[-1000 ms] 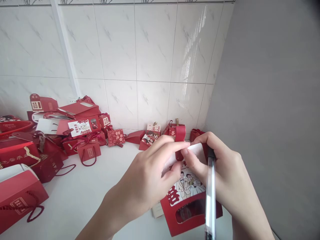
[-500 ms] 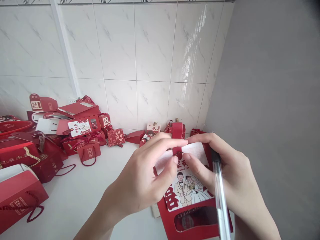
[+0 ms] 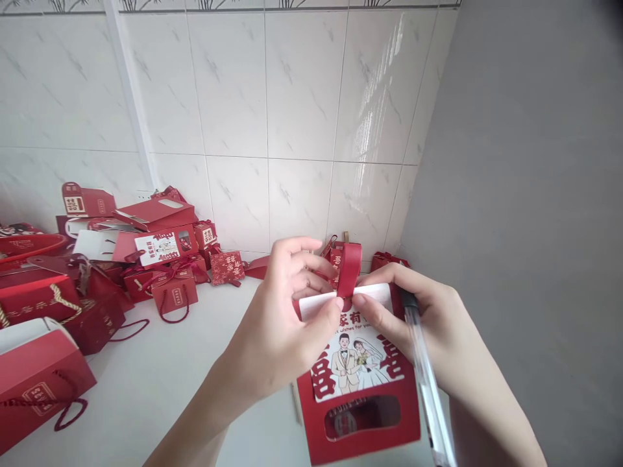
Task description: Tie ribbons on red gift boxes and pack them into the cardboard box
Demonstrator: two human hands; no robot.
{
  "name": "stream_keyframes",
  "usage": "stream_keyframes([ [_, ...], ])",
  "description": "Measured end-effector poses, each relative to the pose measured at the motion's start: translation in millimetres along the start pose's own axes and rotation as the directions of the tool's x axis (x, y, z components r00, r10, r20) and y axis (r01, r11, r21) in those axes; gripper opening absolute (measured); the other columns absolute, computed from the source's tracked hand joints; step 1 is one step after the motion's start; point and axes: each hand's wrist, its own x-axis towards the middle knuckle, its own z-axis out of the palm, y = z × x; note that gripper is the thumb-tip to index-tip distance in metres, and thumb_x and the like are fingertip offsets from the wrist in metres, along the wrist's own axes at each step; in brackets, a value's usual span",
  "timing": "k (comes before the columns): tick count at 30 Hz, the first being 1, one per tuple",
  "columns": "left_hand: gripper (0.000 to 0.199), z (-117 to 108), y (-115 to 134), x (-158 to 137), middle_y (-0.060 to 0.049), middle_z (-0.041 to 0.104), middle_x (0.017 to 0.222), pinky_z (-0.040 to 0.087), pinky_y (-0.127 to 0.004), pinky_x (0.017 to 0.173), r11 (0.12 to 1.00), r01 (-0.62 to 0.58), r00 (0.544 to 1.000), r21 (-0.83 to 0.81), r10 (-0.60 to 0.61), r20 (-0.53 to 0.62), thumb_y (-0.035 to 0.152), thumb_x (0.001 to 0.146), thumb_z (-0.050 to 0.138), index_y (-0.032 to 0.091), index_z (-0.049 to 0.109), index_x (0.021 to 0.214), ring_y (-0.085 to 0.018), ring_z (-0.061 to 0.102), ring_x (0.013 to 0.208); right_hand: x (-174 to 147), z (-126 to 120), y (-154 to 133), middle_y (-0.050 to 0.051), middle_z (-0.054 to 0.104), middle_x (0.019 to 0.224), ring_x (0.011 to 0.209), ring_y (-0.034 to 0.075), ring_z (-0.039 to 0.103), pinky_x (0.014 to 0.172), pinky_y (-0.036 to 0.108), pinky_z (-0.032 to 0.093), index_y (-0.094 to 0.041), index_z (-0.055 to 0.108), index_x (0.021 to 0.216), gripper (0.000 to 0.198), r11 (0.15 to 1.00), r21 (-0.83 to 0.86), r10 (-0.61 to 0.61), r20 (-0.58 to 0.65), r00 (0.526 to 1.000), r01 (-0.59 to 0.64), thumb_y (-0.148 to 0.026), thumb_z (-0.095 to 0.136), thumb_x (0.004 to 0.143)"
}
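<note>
A red gift box [image 3: 360, 447] with a small dark window hangs upright between my hands. On its front is a white card [image 3: 357, 363] with a drawn wedding couple and red characters. A red ribbon loop [image 3: 349, 269] stands up from the top edge. My left hand [image 3: 287, 324] has its thumb on the top edge beside the loop, its other fingers loosely curled behind. With thumb and index finger, my right hand [image 3: 418, 318] pinches the top edge right of the loop. A clear pen with a black cap [image 3: 426, 383] is also tucked in that hand, pointing down.
Red gift boxes and bags [image 3: 165, 259] lie heaped on the white table [image 3: 160, 376] at the left. More red boxes [image 3: 384, 261] stand along the tiled wall [image 3: 302, 97] behind my hands. A grey surface [image 3: 525, 162] rises on the right.
The ribbon loop now stands free above the box; my left index finger has lifted off it. The box has tilted and shifted slightly left, showing more of its lower front.
</note>
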Motion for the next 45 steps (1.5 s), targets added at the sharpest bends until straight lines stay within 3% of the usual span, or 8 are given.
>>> stream_keyframes([
  [5, 0.044, -2, -1, 5, 0.001, 0.061, 0.076, 0.051, -0.019, 0.053, 0.998, 0.067, 0.995, -0.017, -0.068, -0.067, 0.016, 0.076, 0.061, 0.023, 0.039, 0.113, -0.014, 0.062, 0.07, 2, 8, 1, -0.003, 0.057, 0.065, 0.054, 0.01, 0.049, 0.047, 0.018, 0.039, -0.021, 0.057, 0.076, 0.016, 0.996, 0.092, 0.016, -0.045, 0.999, -0.011, -0.034, 0.058, 0.085],
  [13, 0.03, 5, -10, 6, 0.004, 0.056, 0.068, 0.046, -0.015, 0.046, 0.994, -0.052, 0.994, -0.096, 0.041, -0.105, 0.013, 0.076, 0.059, 0.021, 0.042, 0.099, -0.009, 0.059, 0.059, 1, 15, -1, -0.005, 0.052, 0.059, 0.048, 0.007, 0.041, 0.043, 0.016, 0.034, -0.019, 0.053, 0.069, 0.016, 0.997, 0.053, -0.04, -0.155, 0.987, 0.049, -0.025, 0.059, 0.082],
  [19, 0.02, 5, -13, 4, -0.001, 0.058, 0.083, 0.053, -0.022, 0.067, 0.995, -0.099, 0.995, 0.022, 0.099, -0.017, 0.015, 0.079, 0.057, 0.021, 0.043, 0.093, -0.012, 0.06, 0.078, -1, 10, -4, -0.005, 0.053, 0.059, 0.048, 0.007, 0.044, 0.043, 0.016, 0.034, -0.019, 0.053, 0.07, 0.014, 0.999, -0.009, -0.034, -0.134, 0.99, 0.033, -0.024, 0.058, 0.082],
  [22, 0.021, 7, -15, 5, -0.003, 0.058, 0.096, 0.053, -0.029, 0.078, 0.979, -0.169, 0.983, 0.11, 0.176, -0.055, 0.017, 0.079, 0.058, 0.021, 0.04, 0.089, -0.014, 0.059, 0.087, -1, 9, -4, -0.005, 0.054, 0.059, 0.049, 0.008, 0.045, 0.043, 0.017, 0.035, -0.02, 0.054, 0.071, 0.015, 1.0, -0.012, -0.002, -0.106, 0.994, 0.0, -0.027, 0.058, 0.083],
  [26, 0.007, 6, -16, 6, -0.001, 0.06, 0.09, 0.052, -0.025, 0.076, 0.93, -0.304, 0.95, 0.207, 0.313, -0.008, 0.013, 0.083, 0.053, 0.019, 0.049, 0.082, -0.012, 0.059, 0.085, -2, 9, -4, -0.005, 0.059, 0.067, 0.053, 0.009, 0.049, 0.045, 0.016, 0.038, -0.023, 0.059, 0.083, 0.006, 0.999, 0.008, -0.03, -0.109, 0.994, 0.031, -0.029, 0.059, 0.084],
  [31, 0.025, 4, -12, 5, -0.003, 0.061, 0.097, 0.052, -0.025, 0.079, 0.911, -0.373, 0.926, 0.178, 0.377, 0.008, 0.01, 0.085, 0.049, 0.019, 0.059, 0.106, -0.013, 0.058, 0.092, -3, 11, -4, -0.005, 0.062, 0.075, 0.057, 0.009, 0.051, 0.049, 0.016, 0.041, -0.026, 0.06, 0.088, 0.005, 0.995, 0.025, -0.091, -0.133, 0.987, 0.095, -0.027, 0.06, 0.084],
  [39, 0.032, 5, -9, 2, -0.003, 0.06, 0.097, 0.052, -0.029, 0.078, 0.921, -0.365, 0.927, 0.137, 0.374, -0.039, 0.006, 0.078, 0.05, 0.019, 0.059, 0.107, -0.016, 0.058, 0.092, -4, 9, -13, -0.002, 0.059, 0.067, 0.05, 0.01, 0.048, 0.044, 0.02, 0.038, -0.021, 0.058, 0.073, 0.011, 0.995, 0.083, -0.042, -0.185, 0.982, 0.058, -0.029, 0.062, 0.08],
  [45, 0.032, 5, -7, 1, -0.004, 0.061, 0.097, 0.052, -0.032, 0.078, 0.935, -0.327, 0.941, 0.136, 0.336, -0.048, 0.008, 0.079, 0.05, 0.021, 0.059, 0.106, -0.018, 0.058, 0.09, -3, 10, -13, -0.004, 0.056, 0.062, 0.046, 0.009, 0.043, 0.04, 0.02, 0.036, -0.023, 0.057, 0.075, 0.01, 0.995, 0.082, -0.027, -0.238, 0.971, 0.048, -0.029, 0.064, 0.078],
])
